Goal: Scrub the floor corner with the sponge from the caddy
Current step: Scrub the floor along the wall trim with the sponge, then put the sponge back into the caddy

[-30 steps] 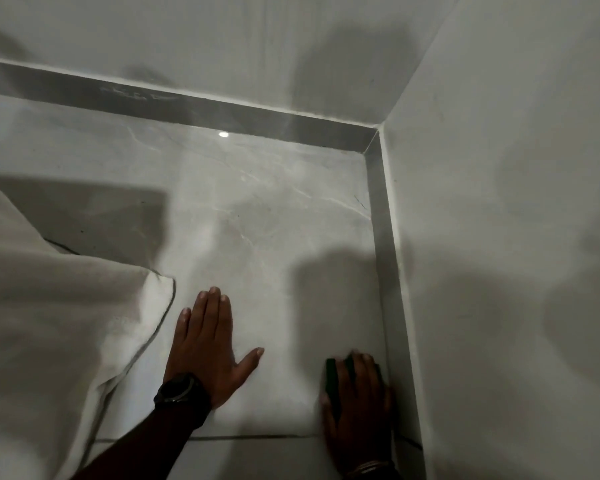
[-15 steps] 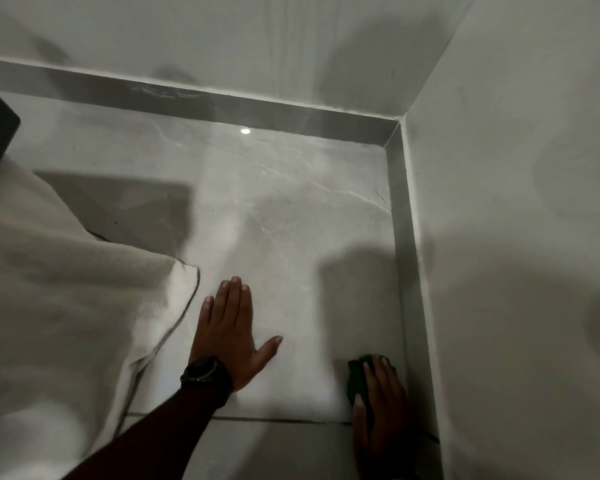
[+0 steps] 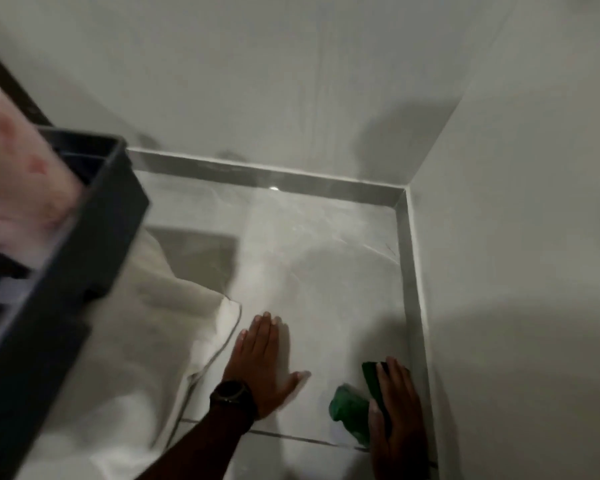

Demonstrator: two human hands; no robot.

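My right hand (image 3: 397, 424) presses a dark green sponge (image 3: 352, 408) flat on the pale marble floor, close to the grey skirting along the right wall. The sponge shows to the left of and under my fingers. My left hand (image 3: 262, 365), with a black watch on the wrist, lies flat and open on the floor tile, fingers together pointing away from me. The floor corner (image 3: 400, 199) where the two skirtings meet lies well beyond both hands. The dark grey caddy (image 3: 84, 244) fills the left side, blurred, with a pink item (image 3: 18, 174) in it.
A white cloth (image 3: 146, 341) lies crumpled on the floor left of my left hand, partly under the caddy. White walls rise behind and to the right. A dark grout line (image 3: 291, 438) crosses the floor near my wrists.
The view has swung up and left, bringing the caddy into sight. My right hand has shifted slightly, so more of the green sponge shows. My left hand stays flat on the tile.
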